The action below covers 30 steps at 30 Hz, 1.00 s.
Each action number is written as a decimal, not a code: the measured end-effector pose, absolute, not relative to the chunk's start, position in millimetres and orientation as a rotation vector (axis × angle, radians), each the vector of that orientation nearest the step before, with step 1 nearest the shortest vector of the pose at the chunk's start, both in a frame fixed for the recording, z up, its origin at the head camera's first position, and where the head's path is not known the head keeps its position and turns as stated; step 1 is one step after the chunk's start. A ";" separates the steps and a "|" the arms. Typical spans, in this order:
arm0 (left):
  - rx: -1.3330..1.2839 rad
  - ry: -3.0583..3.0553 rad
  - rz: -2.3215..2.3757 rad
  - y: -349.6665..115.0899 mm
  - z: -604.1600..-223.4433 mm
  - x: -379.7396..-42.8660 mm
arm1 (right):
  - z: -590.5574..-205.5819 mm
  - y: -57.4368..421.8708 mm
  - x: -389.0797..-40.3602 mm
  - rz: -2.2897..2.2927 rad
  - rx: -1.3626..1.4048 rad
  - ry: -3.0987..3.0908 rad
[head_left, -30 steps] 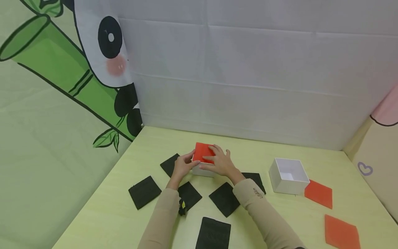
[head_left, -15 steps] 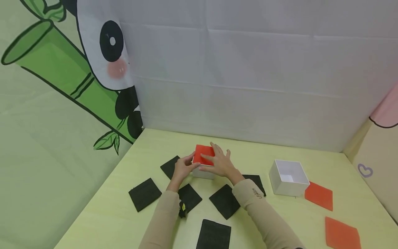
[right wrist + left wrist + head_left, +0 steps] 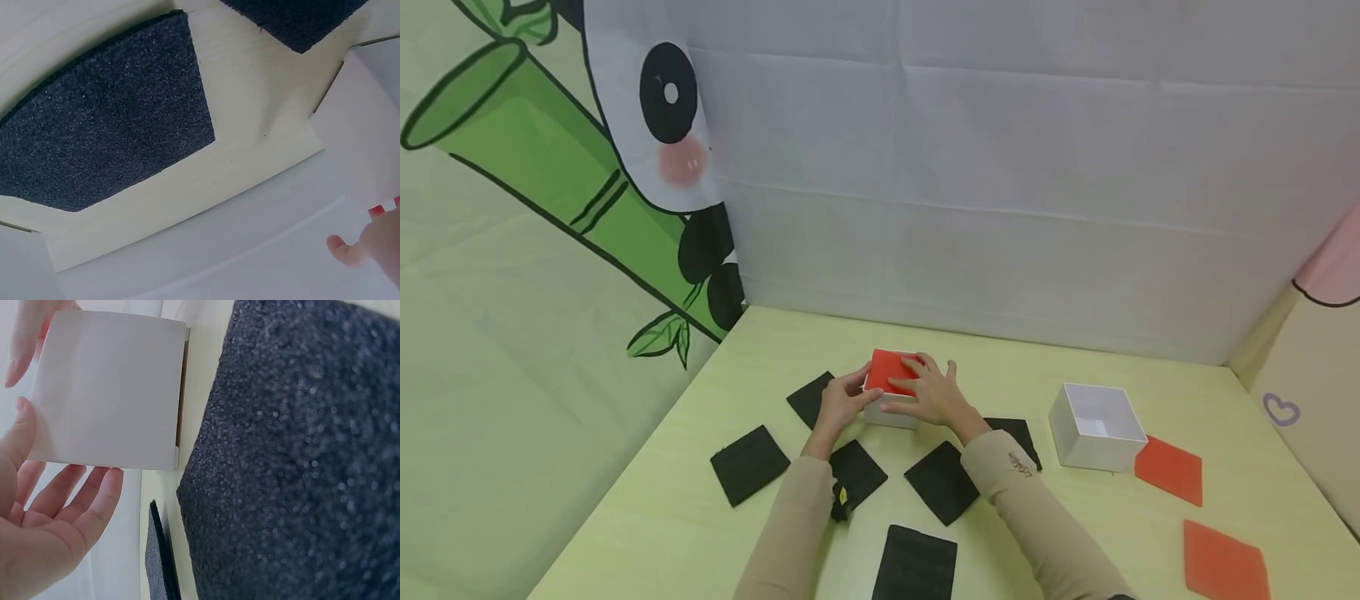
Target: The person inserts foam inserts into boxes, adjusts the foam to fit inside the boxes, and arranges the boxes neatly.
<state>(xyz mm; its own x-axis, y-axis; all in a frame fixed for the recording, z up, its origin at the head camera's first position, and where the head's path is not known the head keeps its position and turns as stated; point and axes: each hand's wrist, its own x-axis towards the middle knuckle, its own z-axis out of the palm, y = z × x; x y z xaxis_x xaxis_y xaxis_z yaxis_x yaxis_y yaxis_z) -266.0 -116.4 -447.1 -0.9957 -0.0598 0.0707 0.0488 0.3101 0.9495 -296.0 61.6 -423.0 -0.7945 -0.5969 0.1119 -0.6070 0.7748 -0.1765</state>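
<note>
A white box [image 3: 889,414] stands near the middle of the table with a red square sheet [image 3: 886,367] lying at its top. My left hand [image 3: 842,402] holds the box at its left side, thumb by the near top corner. In the left wrist view, the left fingers [image 3: 94,506] lie along the side of the white box [image 3: 112,390]. My right hand [image 3: 934,392] rests on the red sheet with its fingers spread and covers its right part. Only a finger and part of that hand show in the right wrist view.
Several black foam squares [image 3: 750,465] lie around the forearms, one [image 3: 916,562] close to the front. To the right stands an open white box [image 3: 1097,425], with a red sheet [image 3: 1171,468] beside it and another [image 3: 1225,558] nearer. A pale cloth wall [image 3: 1000,208] borders the table's back.
My right fingers lifted slightly and then came down again on the red sheet. A strip of white box rim now shows behind the sheet. The left hand stays in place.
</note>
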 end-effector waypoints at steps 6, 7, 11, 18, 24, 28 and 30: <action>0.002 -2.452 -1.800 -115.9 -446.2 -267.1 | -422.3 61.1 -295.5 0.269 1.017 -2.892; 0.005 -2.449 -1.803 -115.7 -446.3 -267.2 | -422.5 61.0 -295.3 0.269 1.021 -2.890; 0.009 -2.446 -1.808 -114.9 -447.0 -267.6 | -429.5 61.3 -298.9 0.278 1.035 -2.871; 0.025 -2.445 -1.814 -113.8 -447.5 -267.5 | -423.8 58.7 -294.9 0.223 0.993 -2.927; 0.025 -2.443 -1.823 -113.5 -447.8 -267.5 | -426.9 61.6 -297.8 0.258 0.987 -2.850; 0.033 -2.440 -1.823 -113.2 -447.6 -267.7 | -428.3 63.6 -298.4 0.282 0.997 -2.811; 0.036 -2.441 -1.819 -112.8 -447.4 -268.0 | -428.2 64.3 -298.3 0.298 1.008 -2.805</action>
